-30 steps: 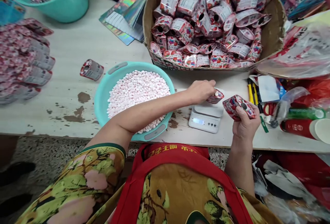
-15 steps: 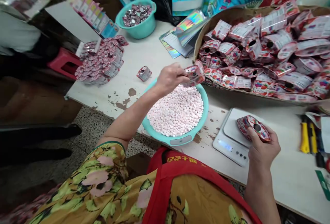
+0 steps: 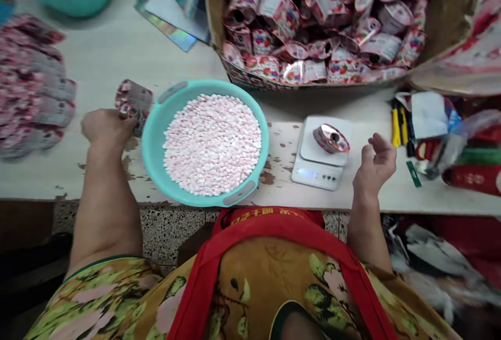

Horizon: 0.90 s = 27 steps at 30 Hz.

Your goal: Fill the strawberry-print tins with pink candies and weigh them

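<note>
Packet (image 3: 140, 116): held at the fingertips of the left hand (image 3: 104, 126), grip nearly closed; blur hides the exact contact. Position: between the bowl's (image 3: 151, 141) left rim and the stack (image 3: 47, 94) near the bench's (image 3: 97, 58) left side. A second packet (image 3: 135, 94) is against or just beside it. A third packet (image 3: 331, 139) rests on the scale (image 3: 319, 170), near the front edge. The right hand (image 3: 376, 162) is beside the scale, half open, holding nothing. Probable handling: light, slick, thin-walled, easily dented. Grasp the firmer end rims; avoid squeezing the broad sides.
</note>
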### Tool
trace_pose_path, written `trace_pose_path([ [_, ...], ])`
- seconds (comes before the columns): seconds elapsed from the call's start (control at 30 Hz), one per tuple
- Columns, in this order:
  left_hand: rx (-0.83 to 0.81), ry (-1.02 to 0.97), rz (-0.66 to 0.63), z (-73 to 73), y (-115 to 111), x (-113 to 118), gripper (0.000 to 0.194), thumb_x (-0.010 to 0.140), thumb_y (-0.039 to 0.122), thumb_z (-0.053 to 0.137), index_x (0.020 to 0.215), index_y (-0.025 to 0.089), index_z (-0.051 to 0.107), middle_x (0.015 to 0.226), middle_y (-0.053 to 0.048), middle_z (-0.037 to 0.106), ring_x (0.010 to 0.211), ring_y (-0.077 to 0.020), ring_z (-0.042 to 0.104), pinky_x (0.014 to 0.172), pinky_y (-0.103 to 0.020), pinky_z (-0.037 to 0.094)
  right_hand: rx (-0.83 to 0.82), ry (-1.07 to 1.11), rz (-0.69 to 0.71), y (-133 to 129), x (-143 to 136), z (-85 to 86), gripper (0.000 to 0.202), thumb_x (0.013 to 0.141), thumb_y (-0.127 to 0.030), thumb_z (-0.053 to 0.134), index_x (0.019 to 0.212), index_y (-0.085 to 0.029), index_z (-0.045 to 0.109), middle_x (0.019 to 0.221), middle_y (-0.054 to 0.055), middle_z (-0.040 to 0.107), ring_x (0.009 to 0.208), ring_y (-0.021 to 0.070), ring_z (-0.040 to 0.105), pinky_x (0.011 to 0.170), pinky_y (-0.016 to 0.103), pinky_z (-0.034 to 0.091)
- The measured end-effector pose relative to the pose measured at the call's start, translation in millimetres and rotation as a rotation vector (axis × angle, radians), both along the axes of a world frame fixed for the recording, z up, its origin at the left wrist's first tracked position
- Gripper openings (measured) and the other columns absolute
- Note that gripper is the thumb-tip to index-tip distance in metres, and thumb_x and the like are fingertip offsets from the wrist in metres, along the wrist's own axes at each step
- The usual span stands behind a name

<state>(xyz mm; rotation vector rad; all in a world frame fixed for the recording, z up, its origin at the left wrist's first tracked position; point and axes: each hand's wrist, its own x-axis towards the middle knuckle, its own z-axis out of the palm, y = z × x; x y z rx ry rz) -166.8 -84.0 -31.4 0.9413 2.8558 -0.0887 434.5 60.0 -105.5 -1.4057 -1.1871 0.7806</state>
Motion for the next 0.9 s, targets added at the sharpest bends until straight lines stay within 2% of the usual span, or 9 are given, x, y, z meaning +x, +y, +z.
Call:
trace_pose_path([
  [0.07,-0.037,-0.034,0.032,-15.7,-6.4,-7.4,0.036,0.063,0.063,0.057,0.062,0.028,0.050,0.044,-0.006,0.015,0.092,-0.0356,0.051,0.078,-0.040,0.033,0.005,-0.007,-0.047,1.4,11.2,-3.4,0.046,0.080,-0.051,0.073,0.115,-0.021,0.067,0.117,0.007,0.068,0.114,0.0233,0.067,0.107,0.051,0.053],
  [0.13,-0.056,-0.041,0.047,-18.7,-8.0,-9.0,0.038,0.058,0.067,0.057,0.072,0.033,0.062,0.044,-0.005,0.034,0.104,-0.0402,0.053,0.085,-0.047,0.038,-0.002,-0.023,-0.064,1.7,20.8,-7.4,0.045,0.079,-0.053,0.075,0.112,-0.022,0.067,0.112,0.005,0.069,0.109,0.0225,0.068,0.106,0.050,0.054],
  [0.2,-0.077,-0.036,0.050,-7.6,-5.1,-2.6,0.048,0.056,0.070,0.058,0.090,0.038,0.069,0.059,-0.002,0.061,0.116,-0.0434,0.052,0.095,-0.055,0.040,-0.009,-0.029,-0.073,0.5,28.4,-10.9,0.046,0.079,-0.055,0.076,0.110,-0.022,0.067,0.111,0.004,0.070,0.107,0.0222,0.069,0.104,0.050,0.054],
  [0.27,-0.024,-0.008,0.009,11.8,1.3,15.3,0.049,0.064,0.068,0.056,0.102,0.041,0.071,0.084,0.004,0.075,0.119,-0.0413,0.054,0.102,-0.060,0.040,-0.013,-0.011,-0.080,-1.4,33.6,-13.6,0.046,0.079,-0.055,0.077,0.109,-0.021,0.068,0.109,0.004,0.070,0.106,0.0225,0.069,0.104,0.051,0.055],
  [0.4,0.226,-0.062,-0.297,37.7,19.1,84.7,0.032,0.086,0.057,0.053,0.104,0.038,0.071,0.109,0.011,0.075,0.101,-0.0261,0.061,0.104,-0.048,0.046,-0.026,0.021,-0.066,-3.0,36.4,-16.2,0.038,0.079,-0.049,0.079,0.106,-0.024,0.070,0.109,0.006,0.072,0.105,0.0226,0.069,0.103,0.049,0.055],
  [0.5,0.251,-0.221,-0.499,30.4,33.3,140.8,0.028,0.088,0.052,0.062,0.103,0.030,0.073,0.113,0.005,0.075,0.086,-0.0202,0.059,0.090,-0.037,0.048,-0.033,0.011,-0.050,-1.4,34.4,-14.6,0.037,0.079,-0.049,0.079,0.105,-0.024,0.069,0.108,0.004,0.073,0.104,0.0220,0.070,0.103,0.049,0.056],
  [0.6,0.178,-0.380,-0.635,15.6,44.3,176.2,0.027,0.085,0.047,0.067,0.097,0.024,0.074,0.106,-0.004,0.075,0.079,-0.0198,0.060,0.075,-0.032,0.043,-0.019,0.018,-0.041,-0.6,33.3,-11.2,0.039,0.078,-0.046,0.080,0.106,-0.021,0.070,0.105,0.004,0.073,0.102,0.0210,0.071,0.102,0.048,0.057],
  [0.8,-0.012,-0.510,-0.643,16.6,45.3,186.6,0.021,0.079,0.036,0.060,0.089,0.023,0.073,0.080,-0.003,0.073,0.074,-0.0206,0.062,0.069,-0.030,0.040,-0.021,0.049,-0.035,-5.5,33.3,-11.8,0.035,0.077,-0.041,0.082,0.102,-0.018,0.074,0.101,0.005,0.076,0.098,0.0212,0.073,0.100,0.046,0.058],
  [0.9,0.112,-0.651,-0.496,21.5,39.1,178.5,0.019,0.075,0.039,0.066,0.081,0.022,0.072,0.074,-0.003,0.070,0.069,-0.0181,0.059,0.067,-0.030,0.042,-0.043,0.071,-0.015,-7.0,29.0,-14.3,0.033,0.076,-0.040,0.083,0.101,-0.019,0.075,0.100,0.005,0.076,0.096,0.0214,0.074,0.098,0.046,0.059],
])
